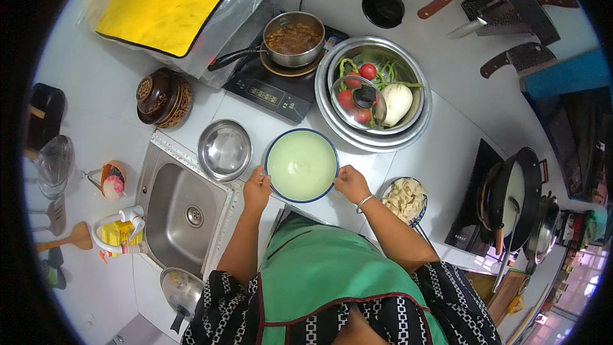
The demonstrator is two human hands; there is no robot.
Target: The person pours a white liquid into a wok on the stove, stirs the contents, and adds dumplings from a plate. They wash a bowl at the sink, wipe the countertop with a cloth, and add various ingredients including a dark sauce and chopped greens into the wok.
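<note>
A round enamel basin with a dark blue rim (301,166) is between my hands at the counter's front edge. Its inside looks pale green; whether liquid fills it, I cannot tell. My left hand (257,189) grips the rim on the left. On the opposite side, my right hand (352,184), with a bangle at the wrist, pinches the rim. Just left of the basin sits an empty steel bowl (225,150). Right of my right hand stands a patterned bowl of pale, folded dough-like pieces (405,200).
Behind the basin, a saucepan of brown food (294,41) stands on an induction cooker (268,97). Nested steel basins (418,115) hold vegetables and a glass lid. A sink (182,217) lies left; a wok (522,191) stands right. Knives (520,61) hang on the wall.
</note>
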